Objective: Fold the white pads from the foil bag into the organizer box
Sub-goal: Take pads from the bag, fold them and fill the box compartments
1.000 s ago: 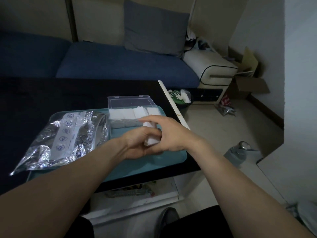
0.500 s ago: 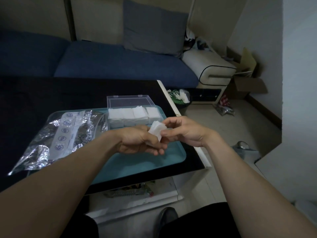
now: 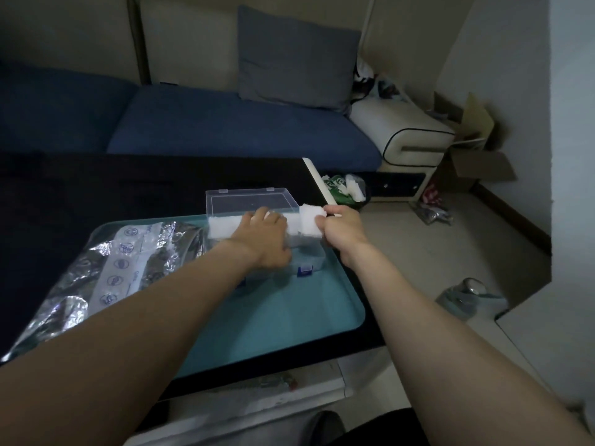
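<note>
- The dark table [image 3: 96, 188] carries a teal tray [image 3: 273, 317], smooth and flat with rounded corners, and all my work sits on it.
- The foil bag [image 3: 106, 272] lies crumpled and shiny on the tray's left side with a pale printed strip down it. I cannot tell how many pads are left inside, so I judge the job somewhere in the middle.
- The organizer box [image 3: 309, 259] is clear hard plastic with blue clasps at its front, its lid [image 3: 251, 201] tipped open at the back.
- A row of folded white pads [image 3: 222, 226], soft and fluffy, already fills the box's far side.
- My left hand [image 3: 264, 236] rests on those pads, palm down, fingers loosely bent; I judge it is holding them in place.
- My right hand [image 3: 341, 226] pinches one folded pad [image 3: 310, 220] at the box's right end, just above it and not yet in.
</note>
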`<state>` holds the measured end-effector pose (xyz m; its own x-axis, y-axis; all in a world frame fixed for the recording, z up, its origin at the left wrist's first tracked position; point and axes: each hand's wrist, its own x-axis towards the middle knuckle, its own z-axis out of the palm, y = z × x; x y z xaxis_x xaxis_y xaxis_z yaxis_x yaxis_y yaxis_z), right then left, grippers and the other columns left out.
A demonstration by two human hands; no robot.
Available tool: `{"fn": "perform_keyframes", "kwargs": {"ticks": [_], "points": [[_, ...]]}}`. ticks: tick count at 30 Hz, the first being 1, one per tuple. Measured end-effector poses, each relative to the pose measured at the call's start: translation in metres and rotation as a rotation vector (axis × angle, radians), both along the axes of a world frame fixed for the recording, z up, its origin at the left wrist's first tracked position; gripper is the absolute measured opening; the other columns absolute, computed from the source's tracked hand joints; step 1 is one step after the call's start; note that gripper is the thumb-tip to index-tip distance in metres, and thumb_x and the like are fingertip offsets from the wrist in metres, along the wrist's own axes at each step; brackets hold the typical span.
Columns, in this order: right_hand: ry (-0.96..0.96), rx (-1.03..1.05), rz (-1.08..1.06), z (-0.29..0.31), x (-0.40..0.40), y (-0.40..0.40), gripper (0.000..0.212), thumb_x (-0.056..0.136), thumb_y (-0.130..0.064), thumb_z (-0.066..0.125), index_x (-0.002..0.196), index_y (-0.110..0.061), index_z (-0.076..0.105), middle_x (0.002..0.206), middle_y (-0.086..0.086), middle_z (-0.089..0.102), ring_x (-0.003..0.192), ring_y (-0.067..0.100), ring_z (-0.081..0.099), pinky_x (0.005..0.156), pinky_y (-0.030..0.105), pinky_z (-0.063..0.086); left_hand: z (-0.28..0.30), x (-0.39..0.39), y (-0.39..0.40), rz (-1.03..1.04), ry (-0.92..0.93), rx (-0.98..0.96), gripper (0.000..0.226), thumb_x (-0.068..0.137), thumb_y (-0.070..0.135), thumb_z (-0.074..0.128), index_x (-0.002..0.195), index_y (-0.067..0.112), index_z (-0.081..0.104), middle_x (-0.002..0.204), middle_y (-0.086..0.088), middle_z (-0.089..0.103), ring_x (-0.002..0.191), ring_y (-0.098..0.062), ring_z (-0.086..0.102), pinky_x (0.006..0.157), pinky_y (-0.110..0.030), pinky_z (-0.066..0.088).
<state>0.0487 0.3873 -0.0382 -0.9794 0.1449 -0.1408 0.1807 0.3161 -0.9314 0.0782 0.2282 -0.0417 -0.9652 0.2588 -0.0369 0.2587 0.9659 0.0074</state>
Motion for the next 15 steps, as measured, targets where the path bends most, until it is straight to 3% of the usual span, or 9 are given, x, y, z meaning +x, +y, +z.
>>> {"fn": "perform_keyframes", "kwargs": {"ticks": [2,5,7,9,12,15], "points": [[-0.001,0.119,0.014,-0.002,0.002,-0.006,0.044,0.084,-0.009,0.063,0.128,-0.010,0.063,0.128,0.009,0.065,0.117,0.028,0.062,0.103,0.042,0.050,-0.004,-0.010,-0.002,-0.015,-0.076,-0.053,0.064,0.093,0.051,0.045,0.145,0.015,0.038,0.152,-0.009,0.036,0.141,-0.029,0.027,0.116,-0.049,0.018],[0.041,0.240,0.015,0.001,0.001,-0.009,0.037,0.086,-0.011,0.063,0.122,-0.010,0.062,0.122,0.010,0.067,0.116,0.027,0.061,0.104,0.039,0.048,-0.001,-0.019,-0.002,-0.030,-0.117,0.014,0.054,0.092,0.051,0.046,0.134,0.017,0.051,0.145,-0.009,0.044,0.137,-0.028,0.032,0.117,-0.049,0.017],[0.049,0.279,0.051,0.003,0.000,-0.010,0.028,0.084,-0.011,0.065,0.112,-0.008,0.062,0.112,0.016,0.069,0.108,0.031,0.063,0.099,0.043,0.051,0.009,-0.019,-0.010,-0.030,-0.045,0.152,0.047,0.090,0.045,0.052,0.129,0.018,0.055,0.139,-0.010,0.050,0.133,-0.027,0.036,0.114,-0.046,0.022],[0.037,0.279,0.113,0.008,0.002,-0.013,0.025,0.081,-0.017,0.070,0.104,-0.017,0.061,0.110,0.012,0.070,0.105,0.031,0.066,0.096,0.046,0.054,0.023,-0.012,-0.024,-0.002,0.076,0.213,0.048,0.088,0.034,0.056,0.133,0.018,0.053,0.137,-0.009,0.050,0.129,-0.027,0.037,0.108,-0.043,0.028],[0.018,0.227,0.198,0.009,0.009,-0.023,0.028,0.078,-0.023,0.078,0.095,-0.024,0.056,0.110,0.015,0.069,0.093,0.030,0.069,0.090,0.048,0.058,0.037,0.007,-0.048,0.089,0.193,0.118,0.041,0.087,0.024,0.054,0.127,0.016,0.058,0.127,-0.010,0.053,0.120,-0.028,0.043,0.100,-0.042,0.036],[0.010,0.208,0.287,0.004,0.022,-0.048,0.028,0.081,-0.022,0.079,0.086,-0.027,0.052,0.104,0.014,0.071,0.083,0.026,0.069,0.090,0.046,0.058,0.039,0.027,-0.068,0.235,0.159,0.019,0.042,0.087,0.029,0.057,0.126,0.011,0.055,0.121,-0.014,0.051,0.112,-0.031,0.049,0.091,-0.040,0.042]]}}
